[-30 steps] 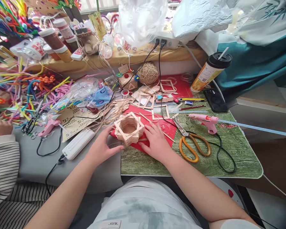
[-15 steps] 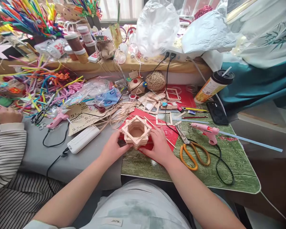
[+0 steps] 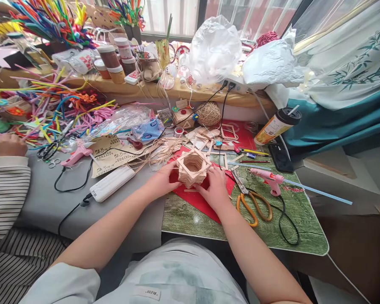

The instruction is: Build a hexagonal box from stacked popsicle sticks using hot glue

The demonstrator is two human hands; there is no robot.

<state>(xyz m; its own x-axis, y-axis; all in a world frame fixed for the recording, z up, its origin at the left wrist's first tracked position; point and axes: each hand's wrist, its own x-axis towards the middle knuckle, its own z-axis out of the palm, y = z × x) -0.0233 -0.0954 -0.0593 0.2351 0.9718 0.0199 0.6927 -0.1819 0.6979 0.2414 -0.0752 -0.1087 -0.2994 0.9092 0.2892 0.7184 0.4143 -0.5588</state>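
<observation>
A hollow, star-shaped container of stacked wooden sticks (image 3: pixel 190 175) is held over the red sheet (image 3: pixel 209 204) on the green wood-patterned board. My left hand (image 3: pixel 164 180) grips its left side, thumb near the bottom front. On the other side my right hand (image 3: pixel 215 185) holds it, with the thumb low at the front. The far fingertips of both hands are partly hidden. Loose sticks and square stick frames (image 3: pixel 223 160) lie just behind.
Orange-handled scissors (image 3: pixel 248 202) and a pink glue gun (image 3: pixel 272 179) lie at right. A cup (image 3: pixel 277 124) and phone (image 3: pixel 281 157) stand beyond. At left are a white power strip (image 3: pixel 112 184), another glue gun (image 3: pixel 77 155) and another person's hand (image 3: pixel 9 145).
The stick container has moved slightly right and away from me, between both hands, and its near side shows more. The camera view has also shifted.
</observation>
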